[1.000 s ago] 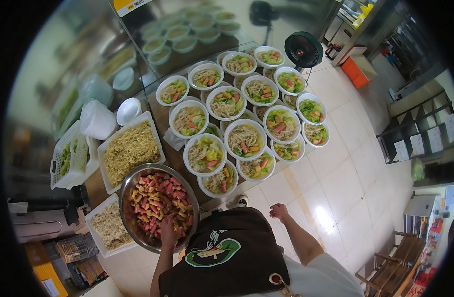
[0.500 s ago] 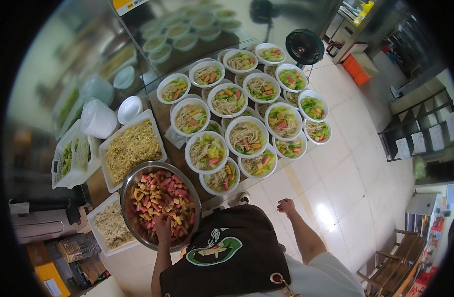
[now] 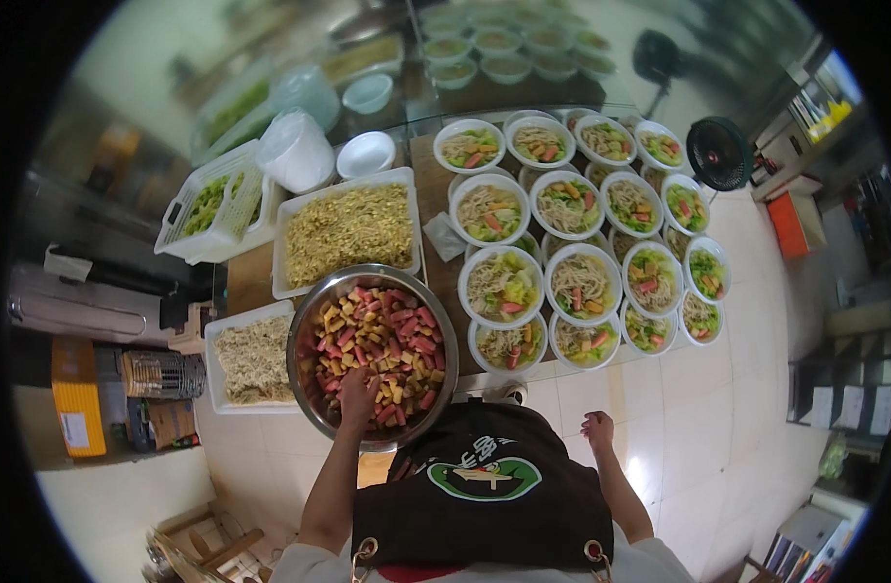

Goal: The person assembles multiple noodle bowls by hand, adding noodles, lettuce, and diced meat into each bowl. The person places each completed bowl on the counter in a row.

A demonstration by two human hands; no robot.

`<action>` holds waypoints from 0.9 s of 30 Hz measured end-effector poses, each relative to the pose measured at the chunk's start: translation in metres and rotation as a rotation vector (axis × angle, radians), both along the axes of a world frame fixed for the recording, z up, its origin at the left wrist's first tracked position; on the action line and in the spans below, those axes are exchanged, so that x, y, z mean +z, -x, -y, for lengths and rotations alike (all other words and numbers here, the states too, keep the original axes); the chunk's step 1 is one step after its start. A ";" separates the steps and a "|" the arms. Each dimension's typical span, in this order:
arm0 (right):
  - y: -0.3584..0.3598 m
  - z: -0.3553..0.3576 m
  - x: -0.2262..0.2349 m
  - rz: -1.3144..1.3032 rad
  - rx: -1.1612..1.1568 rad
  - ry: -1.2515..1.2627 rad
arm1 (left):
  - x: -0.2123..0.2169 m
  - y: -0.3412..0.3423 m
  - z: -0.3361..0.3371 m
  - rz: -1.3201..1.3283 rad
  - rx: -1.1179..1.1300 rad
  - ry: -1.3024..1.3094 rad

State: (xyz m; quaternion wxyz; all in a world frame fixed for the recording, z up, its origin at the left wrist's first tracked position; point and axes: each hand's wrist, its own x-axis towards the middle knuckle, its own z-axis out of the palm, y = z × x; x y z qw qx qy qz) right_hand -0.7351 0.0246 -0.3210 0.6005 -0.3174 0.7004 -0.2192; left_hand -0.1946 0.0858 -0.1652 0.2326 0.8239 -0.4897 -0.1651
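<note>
My left hand [image 3: 359, 394] reaches into a large steel bowl [image 3: 446, 389] heaped with cut pink sausage pieces [image 3: 403, 330] and yellow-brown chunks [image 3: 333, 340]. Its fingers are bent together among the pieces, and what they hold is hidden. Off to the right, my right hand [image 3: 598, 428] hangs in the air beside my dark apron, holding nothing, its fingers loosely curled and apart. White round bowls of noodles, lettuce and sausage [image 3: 579, 285] stand stacked in rows across the right part of the table.
Behind the steel bowl stands a white tray of yellowish chopped food [image 3: 348, 228]; left of it, a tray of pale shreds [image 3: 256, 360]. A white basket of greens [image 3: 212, 209], wrapped bowls [image 3: 296, 151] and one empty bowl [image 3: 366, 154] sit farther back. A black fan [image 3: 719, 154] stands right.
The view has turned left, so the table and bowls appear shifted right and straighter. My left hand stays in the steel bowl among the sausage pieces; my right hand still hangs at the side.
</note>
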 end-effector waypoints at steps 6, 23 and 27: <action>-0.080 0.053 0.093 0.168 0.195 0.105 | 0.010 0.006 0.001 0.220 0.061 -0.300; -0.354 0.182 0.229 0.435 0.682 0.384 | 0.005 -0.050 0.000 0.092 -0.058 -0.429; -0.466 0.282 0.225 0.308 0.675 0.671 | 0.012 -0.054 0.002 0.035 -0.069 -0.539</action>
